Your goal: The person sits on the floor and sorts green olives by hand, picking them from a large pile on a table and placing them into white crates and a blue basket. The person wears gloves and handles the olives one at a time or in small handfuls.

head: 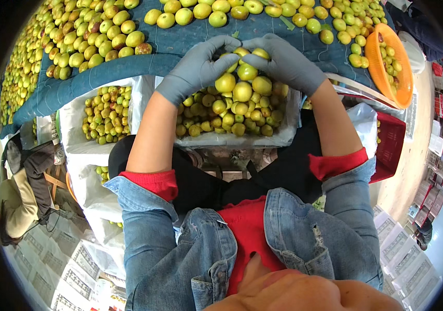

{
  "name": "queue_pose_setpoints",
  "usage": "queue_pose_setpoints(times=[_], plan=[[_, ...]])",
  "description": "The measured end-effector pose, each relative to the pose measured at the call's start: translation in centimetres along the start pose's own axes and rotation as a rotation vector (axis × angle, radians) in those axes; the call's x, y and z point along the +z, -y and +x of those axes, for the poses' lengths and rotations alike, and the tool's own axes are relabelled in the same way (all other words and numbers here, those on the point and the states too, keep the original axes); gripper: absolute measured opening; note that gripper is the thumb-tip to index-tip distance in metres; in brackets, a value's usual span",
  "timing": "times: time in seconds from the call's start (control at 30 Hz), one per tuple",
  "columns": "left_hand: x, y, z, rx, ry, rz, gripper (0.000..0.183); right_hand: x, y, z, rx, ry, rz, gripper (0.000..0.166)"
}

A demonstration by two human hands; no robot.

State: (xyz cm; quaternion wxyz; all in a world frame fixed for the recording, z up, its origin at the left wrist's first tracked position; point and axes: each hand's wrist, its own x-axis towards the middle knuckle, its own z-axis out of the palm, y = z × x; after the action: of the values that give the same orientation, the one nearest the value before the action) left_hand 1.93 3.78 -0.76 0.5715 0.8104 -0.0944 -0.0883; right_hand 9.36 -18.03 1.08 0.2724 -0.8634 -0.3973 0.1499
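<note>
My left hand (202, 68), in a grey glove, curves around the left side of a cluster of yellow-green jujubes (242, 91). Its fingertips nearly meet those of my right hand (283, 62), also gloved in grey, which cups the right side. The jujubes between my palms lie over a plastic-lined box (237, 140) full of more of the same fruit; whether they are in mid-fall or heaped up cannot be told. Beyond my fingers, a blue padded cloth (190, 39) covers the sloping table, with many loose jujubes (217, 18) on it.
An orange plastic basket (369, 58) holding jujubes stands at the table's right edge, above a red crate (392, 147). A lined box (72, 120) of jujubes sits to the left, with more lined boxes below it. Another person (21, 198) is at the far left.
</note>
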Motion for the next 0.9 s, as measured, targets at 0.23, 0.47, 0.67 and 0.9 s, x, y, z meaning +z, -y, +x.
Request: queue_pose_setpoints(times=[0.23, 0.47, 0.67, 0.9], plan=[[0.0, -1.1, -1.1, -0.009, 0.104, -0.125, 0.030, -1.7, 2.3, -2.3, 0.076, 0.218, 0.130, 0.030], [-2.0, -1.6, -1.6, -0.140, -0.095, -0.232, 0.024, -2.9, 2.9, -4.0, 0.108, 0.233, 0.288, 0.035], [-2.5, -2.4, -1.7, -0.251, -0.246, -0.355, 0.021, 0.6, 1.4, -5.2, 0.038, 0.486, 0.194, 0.033], [-3.4, -1.6, -2.1, -0.197, -0.373, -0.442, 0.022, 9.5, -0.1, -8.4, -0.228, 0.727, -0.221, 0.050]])
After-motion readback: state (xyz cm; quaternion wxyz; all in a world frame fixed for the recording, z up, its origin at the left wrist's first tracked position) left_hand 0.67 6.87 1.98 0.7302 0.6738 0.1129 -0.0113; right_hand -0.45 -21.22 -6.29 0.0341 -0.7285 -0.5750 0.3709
